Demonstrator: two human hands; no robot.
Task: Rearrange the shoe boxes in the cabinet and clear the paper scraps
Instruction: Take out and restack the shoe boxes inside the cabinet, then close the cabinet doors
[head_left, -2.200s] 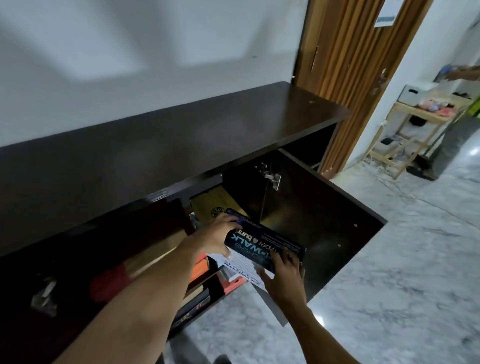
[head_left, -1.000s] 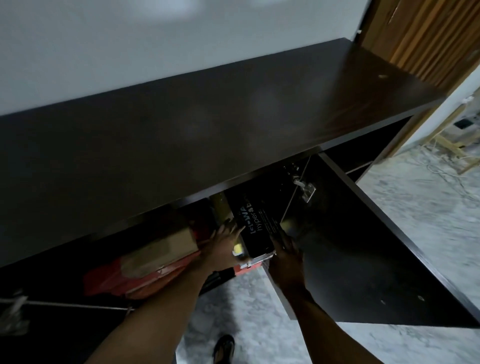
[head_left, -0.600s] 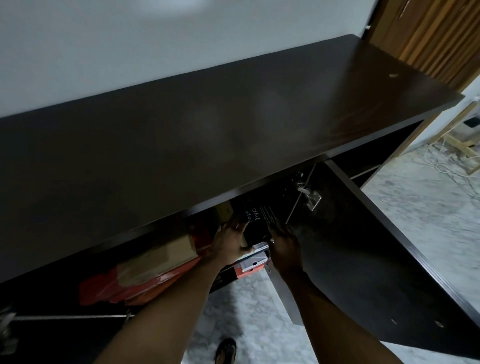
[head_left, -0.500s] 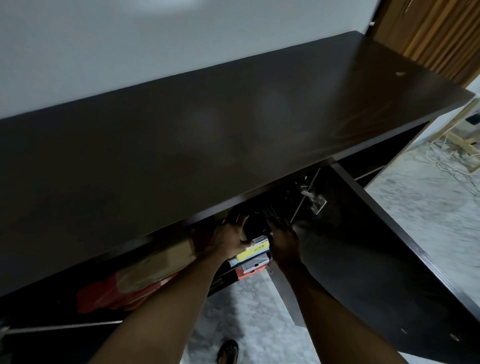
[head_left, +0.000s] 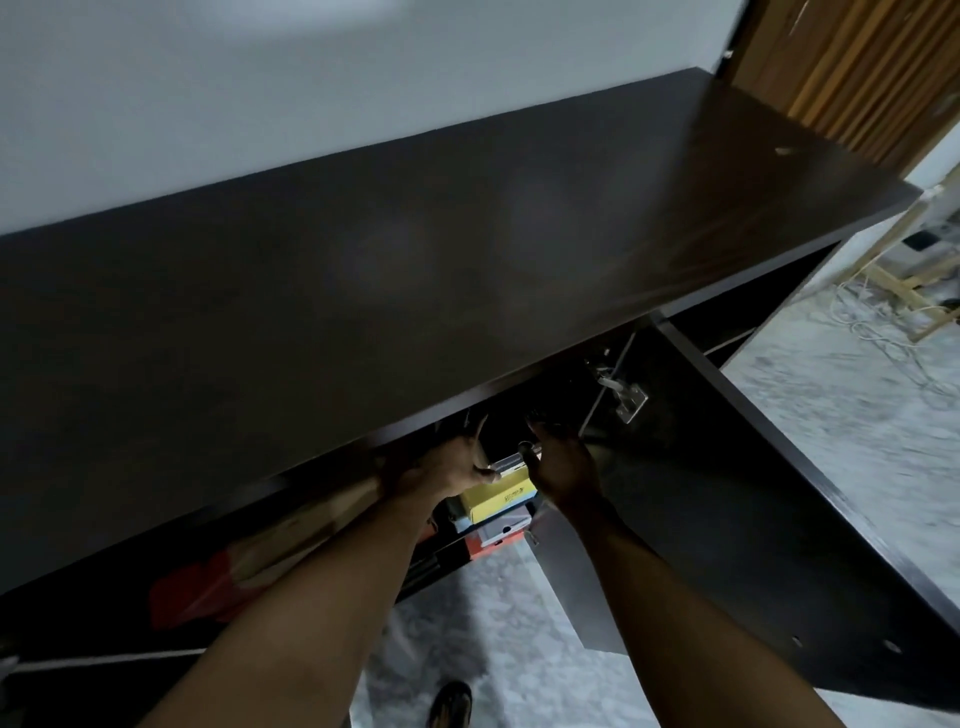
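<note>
Under cabinet top (head_left: 467, 260), black box now hidden (yellow box (head_left: 496, 493) uncovered); left hand (head_left: 449, 465) grip spread, right hand (head_left: 561, 465) grip unclear.

No legible text anywhere. Yellow cardboard box (head_left: 493, 501) inside the dark wooden cabinet (head_left: 467, 260) carries a small dark mark, too blurred to read.
</note>
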